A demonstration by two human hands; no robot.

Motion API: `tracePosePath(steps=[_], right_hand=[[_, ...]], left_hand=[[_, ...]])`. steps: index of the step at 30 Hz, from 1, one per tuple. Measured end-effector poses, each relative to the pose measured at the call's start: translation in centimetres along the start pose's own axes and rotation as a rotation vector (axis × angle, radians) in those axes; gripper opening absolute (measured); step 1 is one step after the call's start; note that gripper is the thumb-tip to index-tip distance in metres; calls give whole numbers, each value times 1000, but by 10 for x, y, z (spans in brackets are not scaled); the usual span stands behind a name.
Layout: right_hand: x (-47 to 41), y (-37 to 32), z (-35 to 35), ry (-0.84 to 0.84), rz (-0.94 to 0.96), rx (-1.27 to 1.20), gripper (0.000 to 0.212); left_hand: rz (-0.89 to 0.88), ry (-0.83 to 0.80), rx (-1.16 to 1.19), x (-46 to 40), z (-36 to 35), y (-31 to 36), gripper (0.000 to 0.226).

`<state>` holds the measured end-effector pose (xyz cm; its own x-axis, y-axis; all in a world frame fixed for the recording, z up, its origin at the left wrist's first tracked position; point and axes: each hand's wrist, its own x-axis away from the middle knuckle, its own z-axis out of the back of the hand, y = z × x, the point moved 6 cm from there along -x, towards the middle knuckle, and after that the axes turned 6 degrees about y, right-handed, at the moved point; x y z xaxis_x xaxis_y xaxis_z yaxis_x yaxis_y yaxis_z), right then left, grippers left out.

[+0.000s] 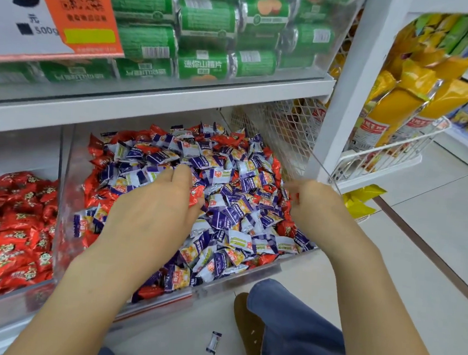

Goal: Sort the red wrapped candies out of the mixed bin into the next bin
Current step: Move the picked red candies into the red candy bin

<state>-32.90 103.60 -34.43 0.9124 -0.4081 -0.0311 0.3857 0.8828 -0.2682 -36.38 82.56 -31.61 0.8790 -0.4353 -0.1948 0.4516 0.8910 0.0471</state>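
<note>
Head view: my left hand (157,207) reaches into the mixed bin (66,192), fingers curled around a red wrapped candy (196,195). My right hand (312,204) pinches more red wrappers (partly hidden) at the bin's right side. The next bin (36,293), left, holds red candies (13,232).

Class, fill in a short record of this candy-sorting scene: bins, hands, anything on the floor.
mixed bin: red and purple candies
next bin: to its left, red candies only
left hand: over the mixed bin, holds a red candy
right hand: at the bin's right side, pinching something red
floor: one stray candy
</note>
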Motion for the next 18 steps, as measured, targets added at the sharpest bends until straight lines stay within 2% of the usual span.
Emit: tracePosePath(steps=[3,5,7,9,10,11,13,14,17,18], right_hand=[[7,3,-18,-214,33,200,36],[9,5,-25,-315,33,231,36],[6,5,-31,-372,19,205,28],[2,3,-36,-409,-9,166,8],[0,2,-38,-417,-23,163,5],[-1,1,-40,-422,-32,170,9],[-3,0,-42,-408,-43,211,32],[-4,-1,-43,-407,-35,234,33],[-3,0,-46,-426,-13,264,7],[-3,1,-46,-424,-11,254,5]], left_hand=[[1,12,-10,2,2,-4,29],[1,6,-14,2,1,-6,29],[-7,1,-18,3,1,-6,29],[-13,-7,-23,4,1,-7,28],[-17,-10,-25,4,1,-7,28],[-23,-12,-27,4,1,-7,28],[-24,-11,-22,5,2,-8,29],[-23,-12,-15,5,3,-8,29],[-29,-32,22,7,5,-9,27],[-32,-38,37,8,6,-9,27]])
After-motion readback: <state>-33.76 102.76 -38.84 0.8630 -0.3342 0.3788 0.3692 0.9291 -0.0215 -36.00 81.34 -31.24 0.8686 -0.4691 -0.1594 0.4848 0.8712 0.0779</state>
